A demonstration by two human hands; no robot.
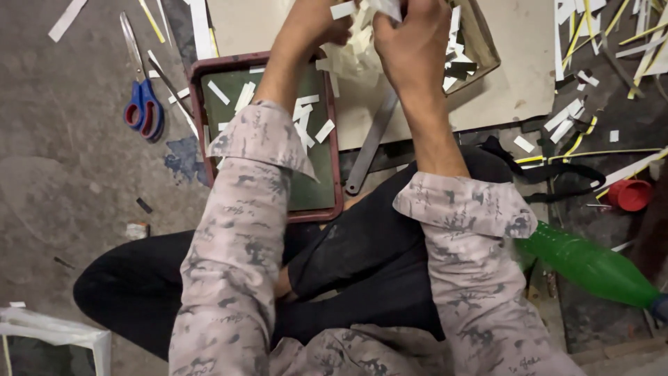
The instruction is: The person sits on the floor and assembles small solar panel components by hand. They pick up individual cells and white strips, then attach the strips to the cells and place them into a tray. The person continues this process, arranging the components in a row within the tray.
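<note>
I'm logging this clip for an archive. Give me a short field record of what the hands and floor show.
left hand: gripping white paper strips
right hand: gripping the same bundle
tray: red rim, green base, loose strips inside
scissors: blue and red, on floor left of tray
metal ruler: beside tray
green bottle: lying at right

White paper strips bunched in both hands

The paper strips (355,52) are short, cream-white, cut rectangles, gathered into a loose, crumpled bundle. The left hand (313,28) and right hand (414,42) clasp them from either side, above the far edge of the beige board (515,56) on the floor.
</note>
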